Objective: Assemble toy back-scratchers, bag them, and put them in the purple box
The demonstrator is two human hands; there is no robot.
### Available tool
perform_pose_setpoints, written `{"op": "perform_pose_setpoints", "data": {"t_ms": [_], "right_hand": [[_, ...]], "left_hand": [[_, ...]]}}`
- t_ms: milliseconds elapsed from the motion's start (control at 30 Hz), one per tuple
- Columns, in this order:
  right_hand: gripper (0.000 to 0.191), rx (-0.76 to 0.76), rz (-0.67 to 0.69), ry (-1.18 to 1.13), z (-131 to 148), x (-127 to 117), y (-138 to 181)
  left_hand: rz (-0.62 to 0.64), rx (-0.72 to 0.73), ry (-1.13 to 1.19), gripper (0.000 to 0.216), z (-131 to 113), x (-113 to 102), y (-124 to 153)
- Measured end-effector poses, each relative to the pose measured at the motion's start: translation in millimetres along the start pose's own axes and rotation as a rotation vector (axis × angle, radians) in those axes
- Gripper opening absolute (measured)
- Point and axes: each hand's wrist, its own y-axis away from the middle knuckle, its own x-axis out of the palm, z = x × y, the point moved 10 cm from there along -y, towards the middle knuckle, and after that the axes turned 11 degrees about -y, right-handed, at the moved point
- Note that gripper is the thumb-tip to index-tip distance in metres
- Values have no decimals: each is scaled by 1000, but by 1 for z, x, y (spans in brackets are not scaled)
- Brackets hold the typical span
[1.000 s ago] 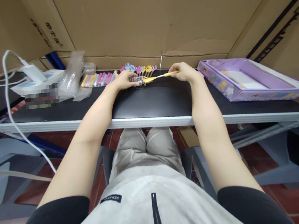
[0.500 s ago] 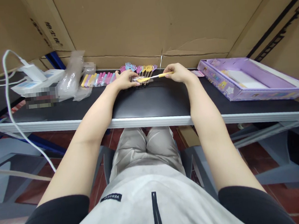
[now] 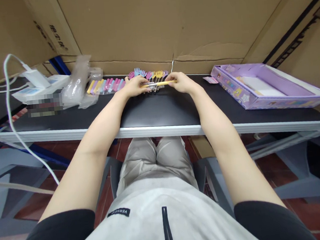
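Observation:
Between my hands lies a slim yellow back scratcher [image 3: 166,82], held level just above the far part of the table, with a pale shaft toward its left end. My right hand [image 3: 183,82] pinches its yellow handle end. Closed on its other end is my left hand [image 3: 135,86], where shiny clear plastic [image 3: 151,84] shows near the fingers; the scratcher's head is hidden there. Behind my hands stands a row of pink, blue, yellow and purple claw-shaped heads [image 3: 158,74] on thin rods. Left of my left hand is a row of pastel handles [image 3: 106,85].
Clear plastic bags [image 3: 76,84] lie at the left, beside a power strip [image 3: 56,83] with a white charger [image 3: 35,78] and cable. An open purple box [image 3: 284,102] stands at the right, with a small pink card [image 3: 209,80] beside it. Cardboard [image 3: 139,20] walls the back.
My right hand has moved left toward my left hand, bringing the back scratcher's handle with it. The gap between the hands is smaller, and the pink card is more exposed.

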Motion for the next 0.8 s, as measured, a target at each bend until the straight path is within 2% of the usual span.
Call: {"op": "perform_pose_setpoints", "data": {"t_ms": [200,467,667,800], "right_hand": [[12,-39,-9,-89,8,13,-1],[18,-16,17,-124,35,27,7],[18,64,10,-11,21,14,7],[11,145,91,124,7,10,12]], "left_hand": [[-20,40,15,45,0,1,-3],[-15,117,-14,32,-15,6,-5],[-49,79,-35,26,-10,7,-8],[-30,64,-55,31,-11,7,-7]]}}
